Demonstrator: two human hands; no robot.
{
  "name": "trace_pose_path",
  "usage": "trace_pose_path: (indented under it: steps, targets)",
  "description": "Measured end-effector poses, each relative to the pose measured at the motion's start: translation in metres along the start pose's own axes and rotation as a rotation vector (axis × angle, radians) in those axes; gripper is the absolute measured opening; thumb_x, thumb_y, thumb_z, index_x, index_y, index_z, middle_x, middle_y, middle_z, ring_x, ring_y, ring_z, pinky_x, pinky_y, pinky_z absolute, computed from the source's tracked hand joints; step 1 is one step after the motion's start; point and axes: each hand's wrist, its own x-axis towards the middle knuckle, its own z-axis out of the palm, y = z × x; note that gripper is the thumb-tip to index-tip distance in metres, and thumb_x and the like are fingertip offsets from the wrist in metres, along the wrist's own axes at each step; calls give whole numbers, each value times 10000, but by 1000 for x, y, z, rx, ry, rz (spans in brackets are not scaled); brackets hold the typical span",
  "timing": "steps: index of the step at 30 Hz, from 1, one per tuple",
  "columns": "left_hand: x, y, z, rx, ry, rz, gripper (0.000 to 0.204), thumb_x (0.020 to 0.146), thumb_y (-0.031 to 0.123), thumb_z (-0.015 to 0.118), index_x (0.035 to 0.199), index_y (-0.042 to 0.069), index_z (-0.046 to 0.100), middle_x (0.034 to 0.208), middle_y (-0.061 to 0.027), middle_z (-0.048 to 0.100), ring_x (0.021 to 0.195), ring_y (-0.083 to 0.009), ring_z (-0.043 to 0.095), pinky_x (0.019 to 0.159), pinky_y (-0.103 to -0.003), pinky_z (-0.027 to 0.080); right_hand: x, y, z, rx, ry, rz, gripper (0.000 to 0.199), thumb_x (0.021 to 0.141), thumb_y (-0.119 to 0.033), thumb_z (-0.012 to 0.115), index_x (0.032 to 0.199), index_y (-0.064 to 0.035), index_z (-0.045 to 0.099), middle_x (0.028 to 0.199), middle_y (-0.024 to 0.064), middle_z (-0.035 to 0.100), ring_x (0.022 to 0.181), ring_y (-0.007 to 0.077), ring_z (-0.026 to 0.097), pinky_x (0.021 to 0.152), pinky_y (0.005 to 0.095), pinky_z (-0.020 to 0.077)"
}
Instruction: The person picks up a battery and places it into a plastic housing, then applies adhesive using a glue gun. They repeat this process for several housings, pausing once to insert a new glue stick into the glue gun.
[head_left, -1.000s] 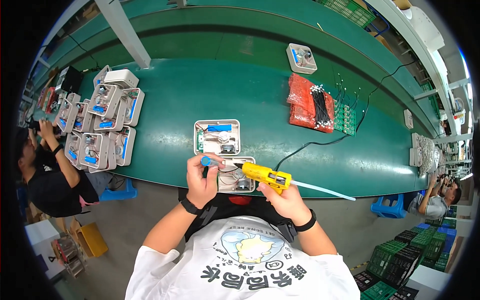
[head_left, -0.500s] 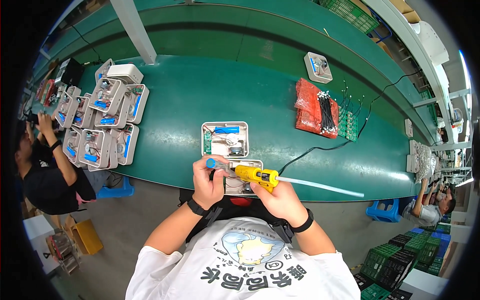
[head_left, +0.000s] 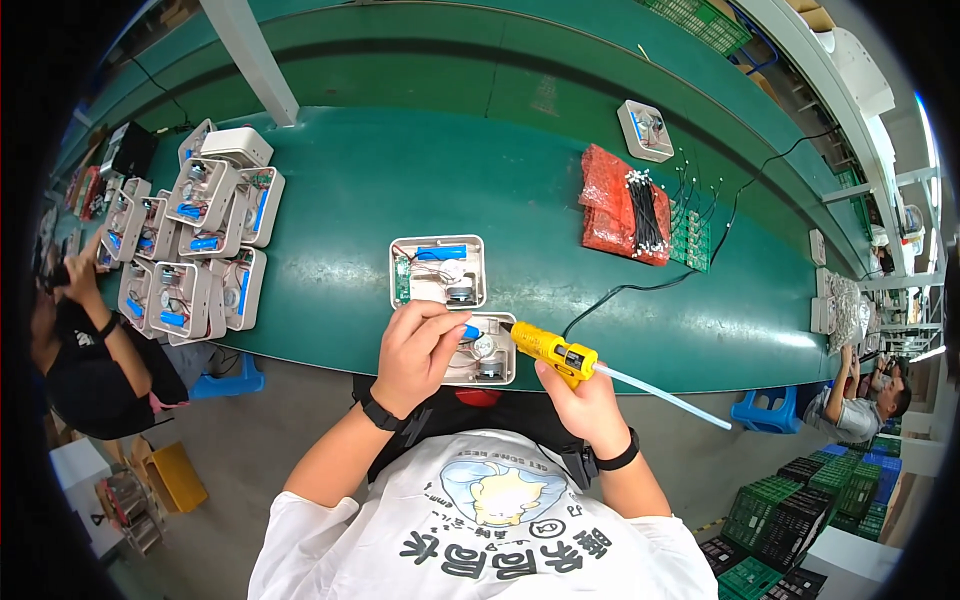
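Note:
My right hand (head_left: 585,408) grips a yellow hot glue gun (head_left: 553,352); a long translucent glue stick (head_left: 665,396) sticks out of its back end. The gun's dark nozzle points left, at the rim of the nearer white housing (head_left: 499,352). Over that housing's left part, my left hand (head_left: 416,352) is closed on a blue cylindrical battery (head_left: 469,332), of which only one end shows. Wires and round parts lie inside the housing. Just beyond stands a second open white housing (head_left: 394,248) with a blue battery, a green circuit board and wires in it.
Stacked white housings (head_left: 180,292) fill the table's left. A red bubble-wrap bag (head_left: 607,215), black cables (head_left: 648,215) and green circuit boards (head_left: 690,240) lie to the right, by a black cord (head_left: 620,290). Another housing (head_left: 646,130) sits behind them. People work at both sides.
My left hand has turned over and lowered the blue battery into the nearer housing. My right hand has drawn the glue gun to the right, off the housing's middle.

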Motion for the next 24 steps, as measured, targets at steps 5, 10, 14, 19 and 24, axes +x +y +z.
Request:
trace_pose_path:
  steps: [5,10,14,19,24]
  targets:
    - [-6,5,2,-123,27,-145,260,898,-13,880,1147,34,820,1039,-102,719,912,-221,710,759,-332,579,2,-3,-4,44,-52,69,319,1059,-180,752,1294,35,760,990,77,797,852,155,716,769,323,569]
    - [2,12,-2,-49,74,-83,239,875,8,914,1095,27,823,1021,-117,766,922,-242,746,803,-346,599,-3,0,-10,-26,-85,44,317,1047,-169,755,1289,36,764,991,89,798,857,170,720,779,332,570]
    - [7,15,2,-104,62,-118,199,870,8,919,1044,23,824,1023,-127,801,931,-266,764,839,-358,611,-6,6,-10,6,-78,22,318,1048,-179,758,1291,26,767,984,82,800,812,156,709,746,321,567]
    - [6,11,9,-126,7,-82,209,858,49,942,1037,48,833,999,-96,787,900,-254,746,819,-379,597,-9,0,-15,101,-81,105,325,1057,-210,763,1302,5,770,994,63,802,716,101,670,660,291,552]
    - [11,14,-4,155,-60,-1,186,840,95,950,960,61,812,1044,-100,778,978,-281,711,904,-404,553,-7,9,-8,195,-57,188,324,1065,-227,764,1311,-16,771,992,52,802,666,62,634,606,268,530]
